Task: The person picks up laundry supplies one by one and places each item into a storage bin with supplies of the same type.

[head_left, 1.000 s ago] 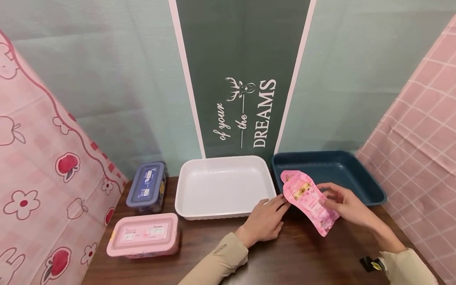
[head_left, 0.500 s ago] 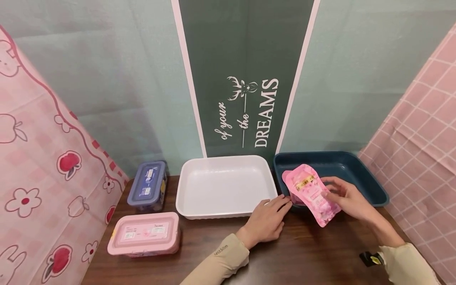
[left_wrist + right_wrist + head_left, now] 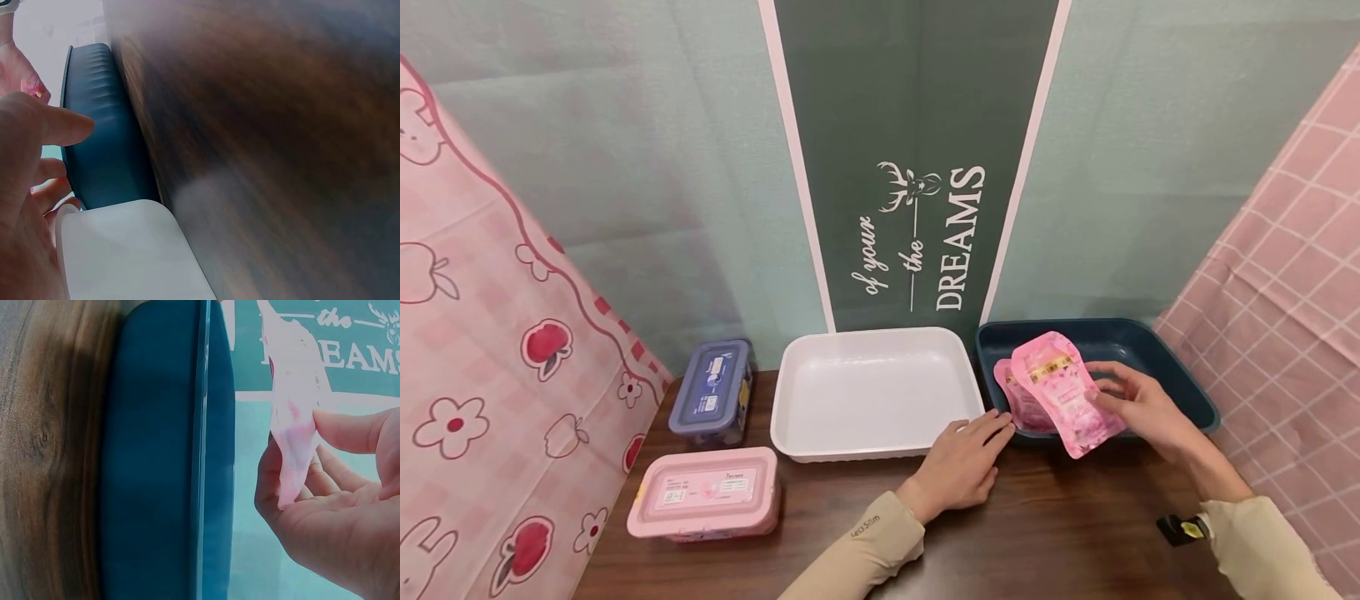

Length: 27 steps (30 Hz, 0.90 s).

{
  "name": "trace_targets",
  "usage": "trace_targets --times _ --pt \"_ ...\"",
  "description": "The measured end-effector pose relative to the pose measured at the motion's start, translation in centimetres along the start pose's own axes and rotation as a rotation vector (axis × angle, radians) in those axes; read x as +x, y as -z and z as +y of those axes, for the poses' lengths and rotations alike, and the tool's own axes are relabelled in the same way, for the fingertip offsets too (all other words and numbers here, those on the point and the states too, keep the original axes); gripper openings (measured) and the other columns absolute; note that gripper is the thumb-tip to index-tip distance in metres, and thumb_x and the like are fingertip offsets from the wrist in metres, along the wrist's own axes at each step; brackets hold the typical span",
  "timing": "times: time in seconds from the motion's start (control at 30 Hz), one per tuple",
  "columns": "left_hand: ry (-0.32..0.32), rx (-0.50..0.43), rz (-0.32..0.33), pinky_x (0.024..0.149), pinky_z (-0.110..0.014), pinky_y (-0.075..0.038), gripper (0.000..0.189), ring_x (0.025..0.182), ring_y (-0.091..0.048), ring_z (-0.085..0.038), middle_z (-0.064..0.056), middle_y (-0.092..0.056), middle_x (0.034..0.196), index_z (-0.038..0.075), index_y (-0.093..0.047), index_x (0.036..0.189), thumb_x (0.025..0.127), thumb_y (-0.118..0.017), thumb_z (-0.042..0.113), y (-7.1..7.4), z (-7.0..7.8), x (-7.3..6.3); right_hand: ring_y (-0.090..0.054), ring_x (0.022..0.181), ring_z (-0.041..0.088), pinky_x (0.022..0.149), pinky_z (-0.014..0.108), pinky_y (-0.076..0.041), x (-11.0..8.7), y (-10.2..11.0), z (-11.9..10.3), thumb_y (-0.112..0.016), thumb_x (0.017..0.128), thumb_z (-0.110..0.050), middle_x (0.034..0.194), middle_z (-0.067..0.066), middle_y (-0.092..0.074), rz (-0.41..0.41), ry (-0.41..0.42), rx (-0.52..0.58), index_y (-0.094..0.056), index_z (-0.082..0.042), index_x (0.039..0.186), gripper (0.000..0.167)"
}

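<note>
My right hand (image 3: 1142, 408) pinches a pink pouch (image 3: 1063, 392) with a gold band between thumb and fingers, above the near side of the dark blue tray (image 3: 1183, 375). In the right wrist view the pouch (image 3: 294, 419) shows edge-on, higher than the tray's rim (image 3: 201, 450). A second pink pouch (image 3: 1028, 404) lies in the tray's near left corner, partly hidden behind the held one. My left hand (image 3: 962, 462) rests at the adjoining corners of the white tray (image 3: 872, 392) and the blue tray, fingers extended, their tips beside the second pouch.
To the left on the brown wooden table (image 3: 1037, 533) stand a blue lidded box (image 3: 711, 392) and, nearer me, a pink lidded box (image 3: 703, 492). Patterned cloths (image 3: 475, 375) hang on both sides, with a green curtain (image 3: 917, 108) behind the trays.
My right hand has raised the held pouch away from me and slightly rightward over the blue tray, uncovering more of the second pouch. My left hand has stayed nearly still.
</note>
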State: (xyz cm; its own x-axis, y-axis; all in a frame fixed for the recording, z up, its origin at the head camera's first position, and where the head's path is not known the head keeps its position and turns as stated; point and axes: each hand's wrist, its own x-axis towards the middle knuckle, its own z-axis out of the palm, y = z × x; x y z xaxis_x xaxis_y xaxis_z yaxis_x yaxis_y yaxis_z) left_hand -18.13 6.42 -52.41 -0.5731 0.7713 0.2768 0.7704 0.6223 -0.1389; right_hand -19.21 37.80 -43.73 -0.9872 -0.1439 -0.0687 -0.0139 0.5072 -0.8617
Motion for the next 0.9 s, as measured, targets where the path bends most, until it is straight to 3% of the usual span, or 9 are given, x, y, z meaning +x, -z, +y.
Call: trace_targets --times 0.23,0.57,0.63,0.73,0.83,0.9 --pt "0.003 -0.003 0.005 0.115 -0.033 -0.048 0.069 0.158 -0.039 -0.014 0.003 -0.042 0.170 0.018 -0.044 0.163 0.101 -0.066 0.040 0.0 -0.1 0.0 -0.072 0.087 0.011 0.075 0.030 -0.065 0.8 0.9 1.0 -0.064 0.109 -0.020 0.109 -0.020 -0.071 0.025 -0.017 0.054 -0.040 -0.001 0.157 0.057" --pt "-0.003 0.001 0.003 0.116 -0.033 -0.047 0.070 0.158 -0.038 -0.014 0.003 -0.042 0.170 0.018 -0.044 0.164 0.101 -0.065 0.041 -0.2 0.2 0.1 -0.067 0.096 0.003 0.083 0.023 -0.060 2.1 2.2 2.8 -0.061 0.110 -0.025 0.110 -0.022 -0.066 0.038 -0.088 0.076 -0.039 -0.009 0.158 0.056" --pt "-0.004 0.001 0.001 0.117 -0.033 -0.047 0.070 0.158 -0.037 -0.014 0.002 -0.041 0.171 0.018 -0.043 0.164 0.101 -0.065 0.041 -0.2 0.2 0.1 -0.067 0.096 0.002 0.083 0.023 -0.060 2.4 2.3 3.0 -0.061 0.110 -0.024 0.115 -0.014 -0.068 0.044 -0.099 0.070 -0.038 -0.007 0.159 0.057" --pt "-0.001 0.009 -0.004 0.119 -0.033 -0.045 0.071 0.159 -0.037 -0.014 0.003 -0.041 0.171 0.018 -0.042 0.164 0.101 -0.065 0.041 -0.2 0.2 0.0 -0.066 0.097 -0.001 0.082 0.021 -0.060 2.8 2.4 3.5 -0.059 0.111 -0.025 0.132 0.014 -0.068 0.055 -0.117 0.049 -0.033 -0.003 0.161 0.061" --pt "0.004 0.012 -0.006 0.120 -0.032 -0.044 0.072 0.159 -0.036 -0.013 0.003 -0.041 0.171 0.018 -0.042 0.165 0.101 -0.066 0.042 -0.2 0.2 -0.1 -0.064 0.096 -0.004 0.082 0.020 -0.060 3.3 2.5 4.0 -0.057 0.112 -0.026 0.152 0.039 -0.048 0.064 -0.142 0.036 -0.028 0.000 0.163 0.065" --pt "0.006 0.010 -0.008 0.121 -0.032 -0.043 0.072 0.159 -0.036 -0.013 0.003 -0.040 0.171 0.018 -0.042 0.165 0.101 -0.066 0.042 -0.1 0.2 -0.1 -0.065 0.095 -0.005 0.082 0.021 -0.061 3.5 2.7 4.4 -0.055 0.112 -0.026 0.157 0.043 -0.039 0.070 -0.160 0.036 -0.025 0.002 0.164 0.066"
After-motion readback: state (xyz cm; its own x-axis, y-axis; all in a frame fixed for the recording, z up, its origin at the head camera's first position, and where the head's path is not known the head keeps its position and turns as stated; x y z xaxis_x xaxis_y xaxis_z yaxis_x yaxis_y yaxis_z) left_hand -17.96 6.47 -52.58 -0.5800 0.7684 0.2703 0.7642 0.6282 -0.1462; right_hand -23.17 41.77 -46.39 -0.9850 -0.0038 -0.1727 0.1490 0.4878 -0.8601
